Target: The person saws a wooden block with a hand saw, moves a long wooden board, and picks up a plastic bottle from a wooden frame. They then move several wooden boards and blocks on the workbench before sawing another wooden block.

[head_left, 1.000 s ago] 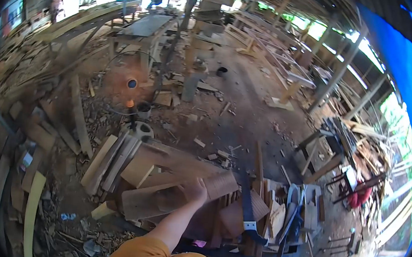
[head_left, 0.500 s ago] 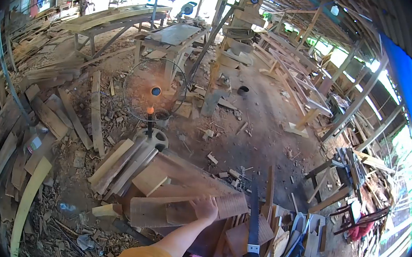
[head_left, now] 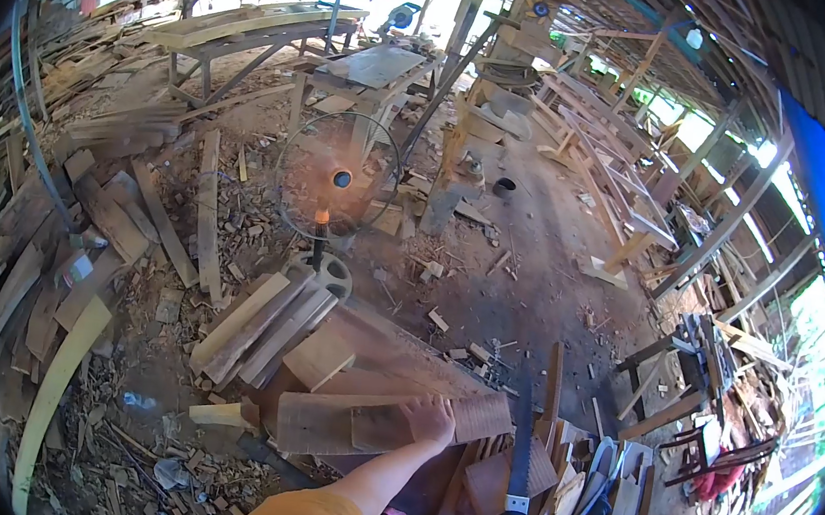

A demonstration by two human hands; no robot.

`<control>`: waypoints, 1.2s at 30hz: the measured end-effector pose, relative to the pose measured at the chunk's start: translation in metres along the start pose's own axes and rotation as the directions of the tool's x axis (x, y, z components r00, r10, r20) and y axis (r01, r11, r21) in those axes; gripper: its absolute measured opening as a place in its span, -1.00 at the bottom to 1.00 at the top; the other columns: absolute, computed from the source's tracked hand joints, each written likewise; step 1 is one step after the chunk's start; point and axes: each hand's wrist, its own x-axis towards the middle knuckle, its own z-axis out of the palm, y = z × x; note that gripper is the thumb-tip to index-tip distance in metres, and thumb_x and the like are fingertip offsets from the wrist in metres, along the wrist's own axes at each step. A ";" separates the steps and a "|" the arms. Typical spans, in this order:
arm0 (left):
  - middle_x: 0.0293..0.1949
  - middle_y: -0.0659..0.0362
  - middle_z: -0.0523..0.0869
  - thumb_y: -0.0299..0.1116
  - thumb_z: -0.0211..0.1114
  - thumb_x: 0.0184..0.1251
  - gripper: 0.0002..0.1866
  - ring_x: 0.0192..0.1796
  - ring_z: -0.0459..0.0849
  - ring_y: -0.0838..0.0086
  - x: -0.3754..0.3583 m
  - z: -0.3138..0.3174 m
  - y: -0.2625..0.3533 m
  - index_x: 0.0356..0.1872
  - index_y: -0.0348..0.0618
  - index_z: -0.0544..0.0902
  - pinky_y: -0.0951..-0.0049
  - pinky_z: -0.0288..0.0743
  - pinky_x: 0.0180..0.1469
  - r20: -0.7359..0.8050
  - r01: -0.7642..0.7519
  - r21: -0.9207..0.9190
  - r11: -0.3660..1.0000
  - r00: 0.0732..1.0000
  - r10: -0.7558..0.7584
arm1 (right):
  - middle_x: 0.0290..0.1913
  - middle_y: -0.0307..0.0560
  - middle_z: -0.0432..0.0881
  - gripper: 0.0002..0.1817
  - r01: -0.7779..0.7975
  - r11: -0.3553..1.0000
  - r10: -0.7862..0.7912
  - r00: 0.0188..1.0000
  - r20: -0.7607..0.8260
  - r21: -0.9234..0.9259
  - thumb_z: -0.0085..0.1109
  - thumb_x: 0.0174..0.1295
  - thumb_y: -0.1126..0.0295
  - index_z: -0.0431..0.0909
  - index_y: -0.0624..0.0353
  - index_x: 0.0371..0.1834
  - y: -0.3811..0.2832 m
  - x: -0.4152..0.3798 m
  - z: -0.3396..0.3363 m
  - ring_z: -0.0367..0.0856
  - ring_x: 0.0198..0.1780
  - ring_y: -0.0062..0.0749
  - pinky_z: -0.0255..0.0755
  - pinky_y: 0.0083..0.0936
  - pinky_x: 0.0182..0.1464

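Note:
My left hand (head_left: 430, 422), at the end of an arm in an orange sleeve, lies over the upper edge of a brown wooden board (head_left: 315, 423). Its fingers curl on the wood. A shorter piece of wood (head_left: 377, 427) lies against the board's face, just left of the hand. Right of the board's end is a hand saw (head_left: 520, 455), its long dark blade pointing away and its black handle towards me. No hand shows on the handle. My right hand is out of sight. Behind the board, a light wood block (head_left: 319, 356) rests on a reddish-brown surface (head_left: 387, 360).
Several stacked planks (head_left: 264, 327) lie left of the block. A round-caged fan (head_left: 340, 180) stands beyond them. Offcuts (head_left: 565, 480) crowd the right of the saw. Long boards (head_left: 62, 392) and scraps cover the left floor; a workbench (head_left: 372, 67) stands farther back.
The whole view has shifted slightly, so the scene sits further right and a little lower in places. My left hand keeps its place on the board.

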 end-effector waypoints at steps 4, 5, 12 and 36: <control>0.07 0.01 0.60 -0.04 -0.09 0.46 -0.58 0.18 0.44 0.02 0.000 0.002 -0.002 -0.03 -0.09 0.63 -0.28 0.02 0.33 -0.027 -0.008 -0.029 1.000 1.000 0.007 | -0.07 -0.19 0.70 -0.74 -0.021 0.999 0.020 0.999 -0.034 -0.039 0.19 0.28 0.39 0.62 0.13 0.02 -0.010 0.004 0.014 0.61 -0.01 -0.49 0.46 -0.49 0.08; 0.11 0.01 0.59 -0.03 -0.10 0.47 -0.57 0.21 0.44 0.01 0.002 0.000 -0.002 0.01 -0.07 0.63 -0.28 0.02 0.34 0.057 0.006 -0.037 0.999 0.998 -0.004 | -0.06 -0.19 0.70 -0.74 -0.030 0.999 0.028 0.999 -0.044 -0.038 0.20 0.28 0.39 0.62 0.13 0.02 -0.011 0.004 0.021 0.61 0.00 -0.49 0.45 -0.49 0.08; 0.19 -0.05 0.55 -0.04 -0.11 0.49 -0.56 0.27 0.42 0.02 0.002 -0.005 0.001 0.14 -0.02 0.57 -0.26 0.09 0.32 0.069 -0.019 0.024 1.000 0.997 0.017 | -0.01 0.02 0.65 -0.65 0.112 0.936 -0.023 0.966 -0.259 0.333 0.21 0.29 0.21 0.58 0.09 0.09 0.037 -0.046 0.153 0.64 0.05 -0.21 0.50 -0.34 0.09; 0.08 0.09 0.64 0.06 -0.19 0.49 -0.51 0.18 0.48 0.12 0.006 0.022 0.008 -0.03 0.05 0.66 -0.12 0.04 0.31 -0.025 0.034 0.371 0.928 0.999 -0.026 | -0.06 0.11 0.46 -0.22 -0.229 0.966 0.215 0.451 -0.866 0.120 0.41 -0.04 0.34 0.22 0.24 0.26 0.188 0.067 0.052 0.50 0.00 0.07 0.39 -0.14 -0.01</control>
